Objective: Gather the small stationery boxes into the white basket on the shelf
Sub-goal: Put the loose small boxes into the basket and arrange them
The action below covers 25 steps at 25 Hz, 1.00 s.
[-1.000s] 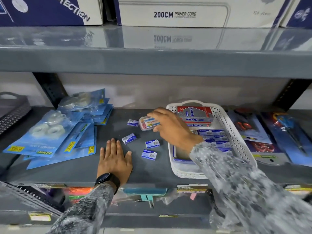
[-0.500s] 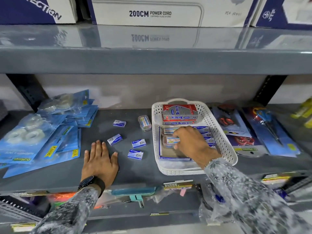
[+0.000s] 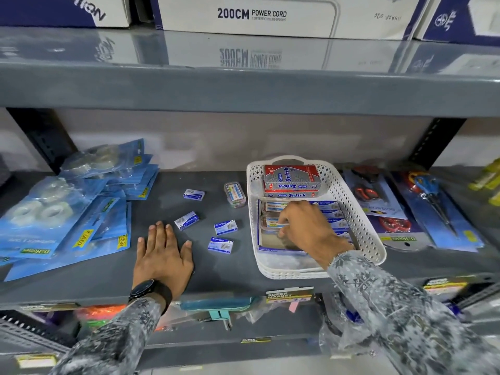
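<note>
The white basket [image 3: 364,221] stands on the grey shelf [image 3: 113,269], right of centre. It holds red Softek boxes [image 3: 292,178] at the back and small blue and clear boxes below them. My right hand [image 3: 308,228] is inside the basket, its fingertips curled onto a small clear box [image 3: 272,221] lying there. Several small blue stationery boxes lie loose on the shelf left of the basket, among them one [image 3: 193,194] at the back and one [image 3: 220,244] at the front. Another clear box [image 3: 234,195] lies beside the basket's left wall. My left hand [image 3: 162,250] rests flat on the shelf, fingers spread.
Blue tape blister packs [image 3: 67,212] are piled at the left. Scissors packs [image 3: 378,207] lie right of the basket. An upper shelf [image 3: 243,85] hangs low overhead and carries power cord cartons [image 3: 270,14]. Black uprights stand at both back corners.
My right hand carried a clear box from the shelf over the basket's left wall and down into the basket. The left hand stayed flat on the shelf.
</note>
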Motion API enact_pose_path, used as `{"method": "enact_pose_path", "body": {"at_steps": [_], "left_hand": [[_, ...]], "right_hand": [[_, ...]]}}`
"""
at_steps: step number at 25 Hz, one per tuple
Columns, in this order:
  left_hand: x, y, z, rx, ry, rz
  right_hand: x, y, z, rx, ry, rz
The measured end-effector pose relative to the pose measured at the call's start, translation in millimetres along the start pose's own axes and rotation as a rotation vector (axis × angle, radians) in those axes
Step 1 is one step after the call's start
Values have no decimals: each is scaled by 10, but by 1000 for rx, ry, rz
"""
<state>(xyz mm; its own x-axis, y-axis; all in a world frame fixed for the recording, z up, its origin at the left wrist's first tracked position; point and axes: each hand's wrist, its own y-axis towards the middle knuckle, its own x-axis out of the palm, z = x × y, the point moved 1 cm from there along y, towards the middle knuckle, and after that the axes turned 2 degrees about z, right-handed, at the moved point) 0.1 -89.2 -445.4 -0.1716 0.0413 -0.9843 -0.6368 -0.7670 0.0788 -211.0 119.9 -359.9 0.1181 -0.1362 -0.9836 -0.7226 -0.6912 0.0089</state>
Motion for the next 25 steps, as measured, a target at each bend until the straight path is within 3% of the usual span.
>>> {"method": "enact_pose_path", "body": {"at_steps": [3, 10, 16, 21, 25], "left_hand": [[-2, -15, 10, 1, -5, 9], [6, -9, -1, 1, -20, 16], [15, -17, -6, 5, -36, 28], [4, -21, -3, 9, -36, 27], [14, -5, -12, 1, -50, 34]], "right_hand": [[-35, 40, -30, 5, -34, -4], [-140, 605, -835, -205, 89, 230], [138, 998, -1362, -177, -161, 52], [381, 1130, -1394, -84, -189, -7], [273, 993, -1470, -47, -48, 4]]}}
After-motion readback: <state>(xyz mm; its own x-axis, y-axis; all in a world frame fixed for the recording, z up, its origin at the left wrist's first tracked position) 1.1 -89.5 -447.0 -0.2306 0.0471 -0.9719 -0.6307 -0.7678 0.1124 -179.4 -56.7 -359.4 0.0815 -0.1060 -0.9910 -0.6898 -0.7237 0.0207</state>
